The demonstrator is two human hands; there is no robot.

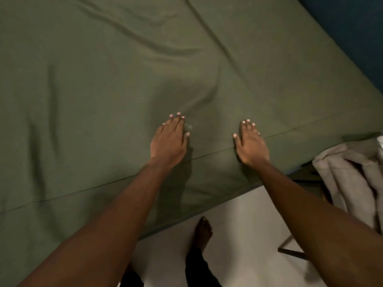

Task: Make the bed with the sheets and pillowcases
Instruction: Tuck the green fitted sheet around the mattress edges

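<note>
Sheet: a green sheet [93, 90] covers the bed [51, 235] from the near edge to the far side and hangs down over the near side of it.
Creases: several long folds run slantwise across the top of the sheet, and a cluster of them gathers just beyond the fingers.
Seam: a thin stitched line [83, 191] follows the near edge of the bed and passes under both wrists.
Left hand: the left hand [169, 139] lies palm down on the sheet, fingers straight and close together – pressing flat, gripping nothing.
Right hand: the right hand [250, 145] lies just beside it, also palm down, fingers straight and thumb spread out toward the left hand; it grips nothing.
Arms: both bare forearms reach forward from the bottom corners.
Foot: a bare foot [204, 230] stands on the pale floor [244, 220] beside the bed.
Cloth: a pale crumpled cloth [350, 175] is heaped at the right – near the bed's corner, above a dark metal bar [290, 250].
Far right: a dark blue surface [356, 23] borders the bed.
</note>
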